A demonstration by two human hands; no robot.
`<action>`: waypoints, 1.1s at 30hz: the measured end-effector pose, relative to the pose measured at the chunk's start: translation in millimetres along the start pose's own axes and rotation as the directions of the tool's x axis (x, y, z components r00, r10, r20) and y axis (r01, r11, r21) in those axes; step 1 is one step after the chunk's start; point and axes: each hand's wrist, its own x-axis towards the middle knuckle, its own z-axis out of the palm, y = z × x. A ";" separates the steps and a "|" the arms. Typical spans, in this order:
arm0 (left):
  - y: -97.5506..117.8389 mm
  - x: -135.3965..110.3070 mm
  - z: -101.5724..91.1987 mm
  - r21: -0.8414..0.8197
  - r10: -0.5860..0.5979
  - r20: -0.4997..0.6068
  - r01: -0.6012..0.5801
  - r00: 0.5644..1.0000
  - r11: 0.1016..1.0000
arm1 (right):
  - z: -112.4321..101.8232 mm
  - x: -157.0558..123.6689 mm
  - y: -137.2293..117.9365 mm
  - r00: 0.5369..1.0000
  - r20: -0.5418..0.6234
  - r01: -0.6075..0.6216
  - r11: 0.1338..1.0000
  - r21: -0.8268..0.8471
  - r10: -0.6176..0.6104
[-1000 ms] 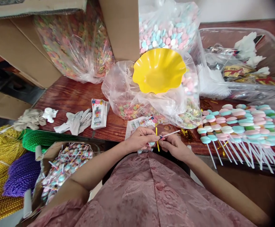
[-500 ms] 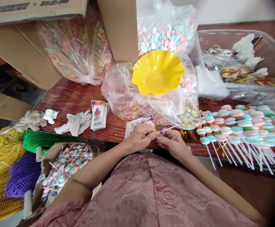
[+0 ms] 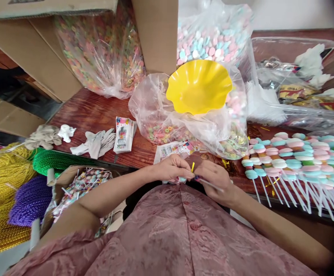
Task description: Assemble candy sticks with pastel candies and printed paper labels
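Note:
Both hands meet at the table's front edge on a wrapped candy stick [image 3: 211,184]. My left hand [image 3: 173,168] is closed in a pinch on its wrapped candy end, mostly hidden under the fingers. A short gold twist tie [image 3: 192,167] sticks up between the hands. My right hand [image 3: 217,182] is curled, somewhat blurred, at the gathered neck of the wrapper, with the white stick pointing right below it. Behind the hands lie a printed wrapper bag [image 3: 174,149] and some gold ties [image 3: 228,165].
Candy skewers [image 3: 296,153] lie in rows at right, below a clear plastic bin [image 3: 296,109]. A yellow wavy bowl [image 3: 198,86] rests on candy bags. Gloves [image 3: 96,143] and a stack of printed bags [image 3: 123,134] lie at left. Wrapped candies fill a box [image 3: 82,184] beside my left arm.
The right hand has turned, and the white stick now slants down to the right. The gold tie's end now stands up between the hands. The view has shifted slightly.

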 end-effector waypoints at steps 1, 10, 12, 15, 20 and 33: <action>0.0 -1.5 -0.7 -0.063 -0.095 0.058 0.099 0.994 0.993 | -1.0 -1.6 -3.8 0.991 -0.002 0.130 0.987 -0.098 -0.130; -7.1 2.3 -8.1 -0.060 -0.264 0.462 0.326 0.847 0.943 | -2.6 3.6 -15.4 0.899 0.123 0.433 0.894 -0.116 -0.420; -9.1 5.4 -9.2 -0.043 -0.263 0.498 0.326 0.827 0.944 | -3.3 8.7 -13.7 0.908 0.119 0.413 0.906 -0.088 -0.402; -10.5 8.5 -10.8 -0.038 -0.258 0.521 0.324 0.813 0.945 | -6.3 13.8 -11.7 0.917 0.137 0.384 0.922 -0.045 -0.375; -9.8 8.1 -9.6 -0.067 -0.234 0.526 0.314 0.818 0.947 | -8.6 14.8 -12.2 0.914 0.144 0.383 0.924 -0.006 -0.379; 48.2 -18.6 -45.7 0.354 0.015 0.215 -0.093 0.976 0.931 | -11.7 20.3 -14.3 0.888 0.286 0.436 0.856 -0.277 -0.360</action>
